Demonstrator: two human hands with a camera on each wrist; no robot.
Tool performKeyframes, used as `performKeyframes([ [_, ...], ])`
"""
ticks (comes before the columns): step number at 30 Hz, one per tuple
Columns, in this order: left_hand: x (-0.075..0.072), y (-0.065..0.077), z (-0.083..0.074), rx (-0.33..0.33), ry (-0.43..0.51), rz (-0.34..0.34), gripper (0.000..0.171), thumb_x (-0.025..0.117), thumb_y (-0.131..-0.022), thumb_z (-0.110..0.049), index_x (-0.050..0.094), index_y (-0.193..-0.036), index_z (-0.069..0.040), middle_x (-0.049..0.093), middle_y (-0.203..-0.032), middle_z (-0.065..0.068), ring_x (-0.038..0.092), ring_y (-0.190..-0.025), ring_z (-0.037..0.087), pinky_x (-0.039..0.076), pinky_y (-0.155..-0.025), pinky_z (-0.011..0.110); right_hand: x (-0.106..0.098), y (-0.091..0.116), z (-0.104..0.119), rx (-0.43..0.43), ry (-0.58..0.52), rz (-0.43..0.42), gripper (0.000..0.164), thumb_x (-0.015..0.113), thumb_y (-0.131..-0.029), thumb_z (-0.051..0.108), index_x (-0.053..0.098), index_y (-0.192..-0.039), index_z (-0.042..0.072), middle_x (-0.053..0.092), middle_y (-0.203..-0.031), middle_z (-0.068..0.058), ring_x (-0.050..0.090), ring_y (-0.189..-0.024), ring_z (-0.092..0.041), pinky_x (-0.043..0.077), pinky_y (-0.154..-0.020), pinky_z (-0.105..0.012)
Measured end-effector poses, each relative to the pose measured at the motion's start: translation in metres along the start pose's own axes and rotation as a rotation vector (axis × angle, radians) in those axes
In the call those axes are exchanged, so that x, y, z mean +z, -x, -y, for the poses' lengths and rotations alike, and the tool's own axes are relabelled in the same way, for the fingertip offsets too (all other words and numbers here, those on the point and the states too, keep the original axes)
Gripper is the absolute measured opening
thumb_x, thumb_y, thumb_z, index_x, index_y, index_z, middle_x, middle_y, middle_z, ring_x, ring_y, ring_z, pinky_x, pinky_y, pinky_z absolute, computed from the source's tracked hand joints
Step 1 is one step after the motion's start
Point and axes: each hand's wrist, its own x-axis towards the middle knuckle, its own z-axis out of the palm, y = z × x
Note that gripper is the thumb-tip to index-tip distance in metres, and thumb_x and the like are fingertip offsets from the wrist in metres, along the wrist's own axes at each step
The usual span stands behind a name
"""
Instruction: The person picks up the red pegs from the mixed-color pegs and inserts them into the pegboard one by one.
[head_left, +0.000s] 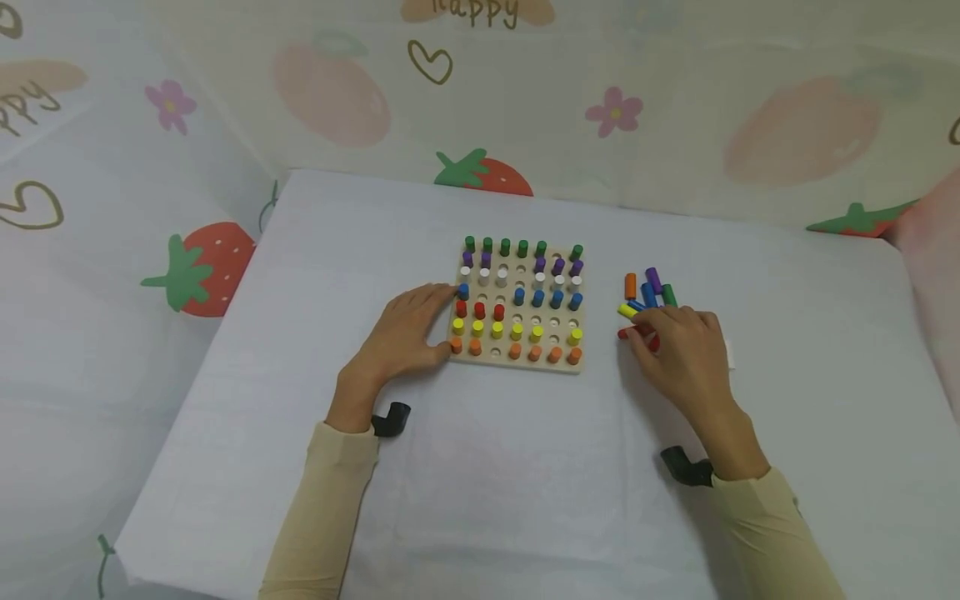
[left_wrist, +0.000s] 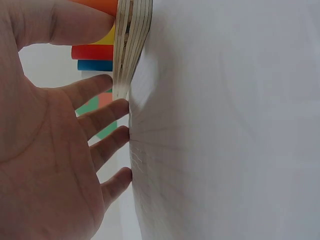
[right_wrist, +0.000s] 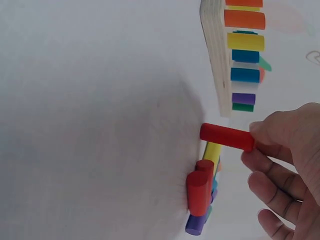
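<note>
The wooden pegboard [head_left: 525, 365] bears rows of coloured pegs: green, purple, white, blue, red, yellow and orange from back to front, with some holes bare. My left hand [head_left: 405, 333] lies at the board's left edge, fingers spread and fairly straight, the thumb and index finger touching or very close to the side. Right of the board, my right hand [head_left: 686, 358] pinches a red peg [right_wrist: 227, 136] between thumb and fingertips. The peg is tilted, its free end close to the tabletop. Two more red pegs [right_wrist: 197, 192] lie beneath that hand, partly hidden in the head view.
Loose pegs lie just beyond my right hand, among them an orange peg [head_left: 630, 286], a purple peg [head_left: 654, 280], a green peg [head_left: 669, 295] and a yellow peg [head_left: 628, 312]. A white object [head_left: 731, 355] shows partly behind that hand. White cloth [head_left: 525, 483] covers the table.
</note>
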Motion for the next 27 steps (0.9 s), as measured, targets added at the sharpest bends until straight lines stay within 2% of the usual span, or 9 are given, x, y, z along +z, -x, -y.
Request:
performKeyframes([
  [7, 0.002, 0.001, -0.001, -0.007, -0.004, 0.008, 0.084, 0.062, -0.087, -0.033, 0.036, -0.165, -0.014, 0.038, -0.172, 0.009, 0.029, -0.163, 0.033, 0.021, -0.136, 0.058, 0.000, -0.002, 0.002, -0.012, 0.002, 0.013, 0.022, 0.083, -0.089, 0.015, 0.080, -0.104, 0.000, 0.080, -0.102, -0.021, 0.072, -0.099, -0.042, 0.053, -0.091, -0.060],
  [15, 0.001, 0.000, -0.001, -0.014, -0.010, 0.007, 0.083, 0.060, -0.088, -0.033, 0.036, -0.166, -0.015, 0.037, -0.172, 0.008, 0.029, -0.163, 0.032, 0.020, -0.136, 0.057, -0.001, -0.004, 0.003, -0.031, 0.014, 0.017, 0.018, 0.081, -0.089, 0.012, 0.078, -0.101, 0.000, 0.074, -0.085, -0.017, 0.066, -0.080, -0.034, 0.055, -0.087, -0.059],
  [18, 0.001, -0.001, 0.000, -0.016, -0.013, 0.011, 0.084, 0.060, -0.088, -0.034, 0.035, -0.166, -0.015, 0.037, -0.172, 0.008, 0.028, -0.163, 0.032, 0.020, -0.136, 0.057, -0.002, -0.007, 0.007, -0.032, -0.021, 0.024, 0.016, 0.079, -0.090, 0.011, 0.078, -0.102, 0.001, 0.075, -0.088, -0.016, 0.063, -0.080, -0.031, 0.054, -0.087, -0.056],
  [22, 0.001, -0.001, 0.000, -0.017, -0.014, 0.011, 0.084, 0.060, -0.088, -0.034, 0.035, -0.166, -0.015, 0.036, -0.173, 0.008, 0.027, -0.164, 0.032, 0.020, -0.136, 0.057, 0.000, -0.014, 0.015, -0.078, -0.072, 0.011, 0.013, 0.076, -0.091, 0.010, 0.078, -0.101, 0.002, 0.076, -0.091, -0.014, 0.063, -0.082, -0.030, 0.052, -0.082, -0.050],
  [27, 0.000, -0.001, 0.000, -0.017, -0.019, 0.013, 0.084, 0.060, -0.088, -0.035, 0.035, -0.166, -0.014, 0.037, -0.173, 0.009, 0.028, -0.163, 0.032, 0.020, -0.136, 0.058, 0.004, -0.022, 0.025, -0.136, -0.073, 0.022, 0.013, 0.076, -0.090, 0.012, 0.078, -0.100, 0.002, 0.077, -0.093, -0.014, 0.066, -0.086, -0.031, 0.056, -0.083, -0.049],
])
